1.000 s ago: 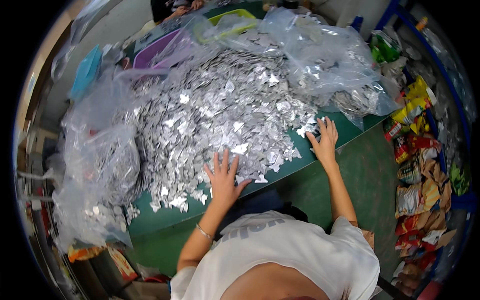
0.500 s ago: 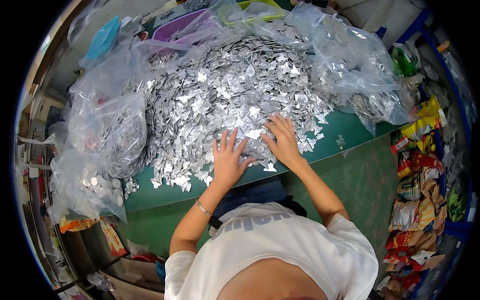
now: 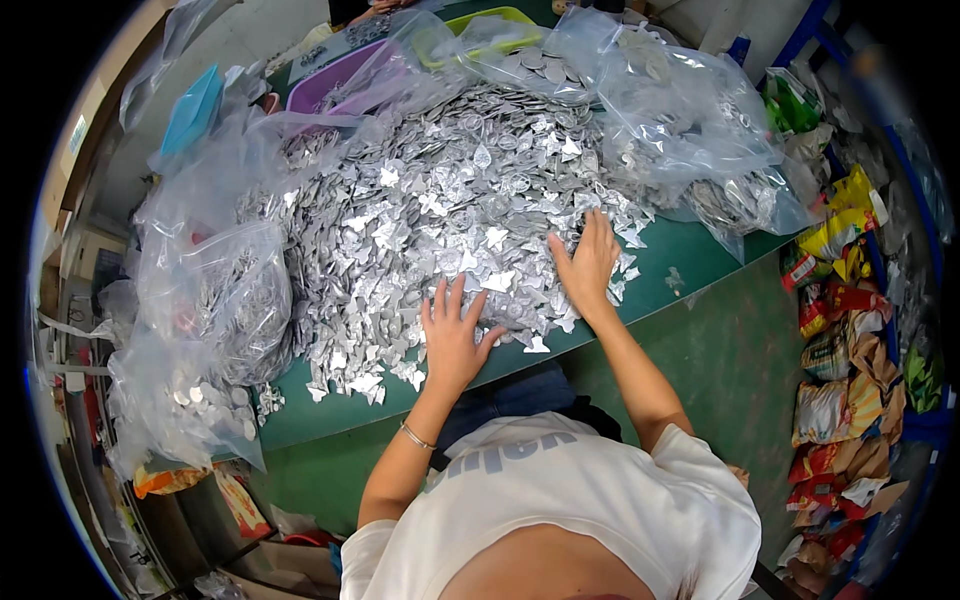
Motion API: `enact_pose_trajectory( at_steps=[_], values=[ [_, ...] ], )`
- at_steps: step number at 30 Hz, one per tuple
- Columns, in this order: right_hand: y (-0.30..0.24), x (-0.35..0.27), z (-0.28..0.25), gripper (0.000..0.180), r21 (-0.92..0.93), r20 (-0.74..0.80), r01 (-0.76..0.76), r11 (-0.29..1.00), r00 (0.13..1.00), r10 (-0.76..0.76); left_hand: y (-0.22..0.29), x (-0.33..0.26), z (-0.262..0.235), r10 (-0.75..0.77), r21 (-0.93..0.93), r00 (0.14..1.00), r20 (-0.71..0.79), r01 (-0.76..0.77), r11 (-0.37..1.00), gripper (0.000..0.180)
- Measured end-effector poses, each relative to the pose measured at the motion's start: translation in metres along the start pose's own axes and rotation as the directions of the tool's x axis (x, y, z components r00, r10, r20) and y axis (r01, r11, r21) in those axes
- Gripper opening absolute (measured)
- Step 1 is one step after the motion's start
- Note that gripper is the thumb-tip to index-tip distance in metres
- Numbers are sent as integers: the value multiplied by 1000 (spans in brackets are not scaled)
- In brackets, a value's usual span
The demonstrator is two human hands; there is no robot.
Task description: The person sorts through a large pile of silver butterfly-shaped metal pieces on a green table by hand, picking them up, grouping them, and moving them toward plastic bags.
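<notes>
A broad heap of small silvery metal pieces [image 3: 430, 205], many shaped like butterflies or leaves, covers the middle of the green table [image 3: 330, 420]. On the heap's near edge lies my left hand [image 3: 455, 345], its fingers spread and touching the pieces. My right hand [image 3: 588, 262] rests at the right side of the heap, fingers stretched out and thumb apart. Neither hand has a piece in its grasp that I can see. One shiny piece [image 3: 537, 344] lies close to the table's front edge, between the two hands.
Clear plastic bags of metal pieces stand at the left [image 3: 240, 290] and the back right [image 3: 690, 110]. Behind the heap are a purple basin [image 3: 300, 98] and a lime-green one [image 3: 520, 22]. A blue rack [image 3: 925, 430] and colourful packets [image 3: 825, 400] line the right side.
My right hand has moved right and a little farther away, widening the space between my hands. My left hand stays near the front edge with fingers spread. The view has shifted slightly.
</notes>
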State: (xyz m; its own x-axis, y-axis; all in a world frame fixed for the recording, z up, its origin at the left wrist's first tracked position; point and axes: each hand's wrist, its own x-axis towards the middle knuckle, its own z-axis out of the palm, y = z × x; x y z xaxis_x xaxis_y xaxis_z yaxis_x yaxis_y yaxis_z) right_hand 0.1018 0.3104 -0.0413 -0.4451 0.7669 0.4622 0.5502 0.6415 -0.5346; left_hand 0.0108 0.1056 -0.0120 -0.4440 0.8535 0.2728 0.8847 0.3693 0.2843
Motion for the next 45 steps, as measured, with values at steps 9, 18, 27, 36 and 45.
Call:
enact_pose_trajectory(
  at_steps=[9,18,27,36,45],
  values=[
    [-28,-12,-6,47,79,7,130,988,991,-131,2,1,-1,15,13,1000,1,-15,1000,52],
    [-33,-23,-13,41,198,66,197,960,975,-214,2,2,-2,19,4,1000,-3,-19,1000,51],
    [25,11,-19,39,-38,37,-8,999,999,10,1,0,-1,27,-20,999,-32,-28,999,50],
    [11,10,-1,43,68,6,-162,984,987,162,0,0,0,23,-39,999,-37,-25,999,50],
    [-31,-7,0,42,412,88,-198,889,980,177,2,1,-1,32,-26,998,-56,-34,999,49]
  ],
)
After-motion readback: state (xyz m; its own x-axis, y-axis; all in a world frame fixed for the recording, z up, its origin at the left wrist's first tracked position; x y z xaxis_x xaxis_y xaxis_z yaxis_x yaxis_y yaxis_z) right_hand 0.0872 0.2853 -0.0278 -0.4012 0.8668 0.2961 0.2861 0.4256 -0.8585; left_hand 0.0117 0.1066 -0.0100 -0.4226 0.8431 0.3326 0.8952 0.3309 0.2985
